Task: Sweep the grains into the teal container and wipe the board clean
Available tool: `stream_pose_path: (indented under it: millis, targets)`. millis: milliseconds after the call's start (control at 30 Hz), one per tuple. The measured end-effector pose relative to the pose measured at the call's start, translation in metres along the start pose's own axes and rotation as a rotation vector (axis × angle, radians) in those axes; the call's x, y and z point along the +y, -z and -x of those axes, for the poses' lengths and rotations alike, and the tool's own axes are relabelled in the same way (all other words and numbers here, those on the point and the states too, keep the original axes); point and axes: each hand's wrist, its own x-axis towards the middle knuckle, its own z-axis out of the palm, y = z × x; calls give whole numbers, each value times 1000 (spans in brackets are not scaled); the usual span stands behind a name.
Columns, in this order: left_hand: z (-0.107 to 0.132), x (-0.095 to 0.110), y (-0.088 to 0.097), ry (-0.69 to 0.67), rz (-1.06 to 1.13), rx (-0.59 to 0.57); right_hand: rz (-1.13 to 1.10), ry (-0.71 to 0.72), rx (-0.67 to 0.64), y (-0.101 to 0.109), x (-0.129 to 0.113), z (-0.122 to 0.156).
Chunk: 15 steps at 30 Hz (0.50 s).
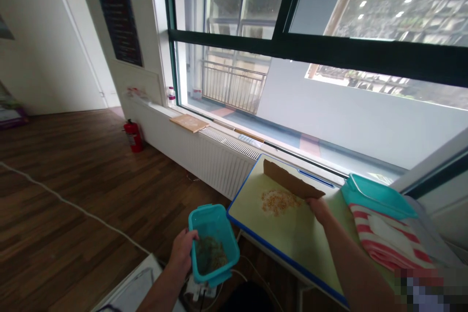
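Note:
My left hand [183, 249] grips the near-left rim of a teal plastic container [234, 248], held off the table's left corner. Inside it lie pale crumbly bits [212, 255]. My right hand [318, 208] is closed on the right end of a strip of brown cardboard [288, 179], which stands on its edge on a pale yellow board [278, 239] with a blue rim. In front of the cardboard, a loose patch of tan and white crumbs [280, 202] is spread on the board.
A second teal container [380, 196] and a red-and-white striped cloth [391, 236] sit at the right. Behind the board run a white radiator [219, 158] and a window sill. A red fire extinguisher [133, 136] stands on the wooden floor, where a white cable [80, 208] lies.

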Motion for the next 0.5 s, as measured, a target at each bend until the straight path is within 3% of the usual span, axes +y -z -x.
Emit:
stream_pose_path:
  millis: [100,267,500]
  targets:
    - [3,-3,-2,91,-10,-67,-34,55,-59,-2,-8,5]
    - [8,-3,-4,129,-8,-67,-46,107,-129,-2,-19,9]
    - [11,1,-4,115,-6,-58,-58,94,-177,-3,-10,-2]
